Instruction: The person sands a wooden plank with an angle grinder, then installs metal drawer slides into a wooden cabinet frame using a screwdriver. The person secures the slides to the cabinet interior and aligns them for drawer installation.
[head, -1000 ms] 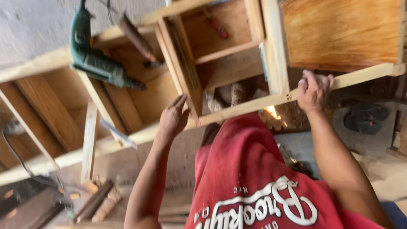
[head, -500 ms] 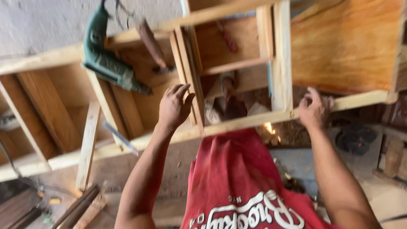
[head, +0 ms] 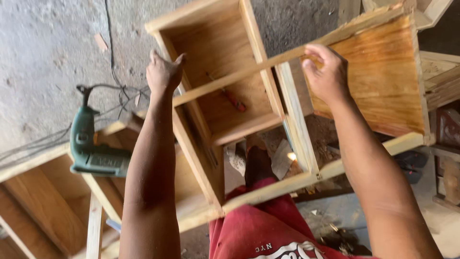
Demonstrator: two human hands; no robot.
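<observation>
Fingers [head: 320, 53] grip wooden frame [head: 225, 81], slanting up-right.

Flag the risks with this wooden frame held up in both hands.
1. The green drill lies on a narrow rail of the cabinet frame; tilting may slide it off.
2. A red-handled tool lies loose inside a compartment and could tumble out.
3. The left hand seems only to press flat, so the right hand likely carries the grip; the frame could twist.
</observation>
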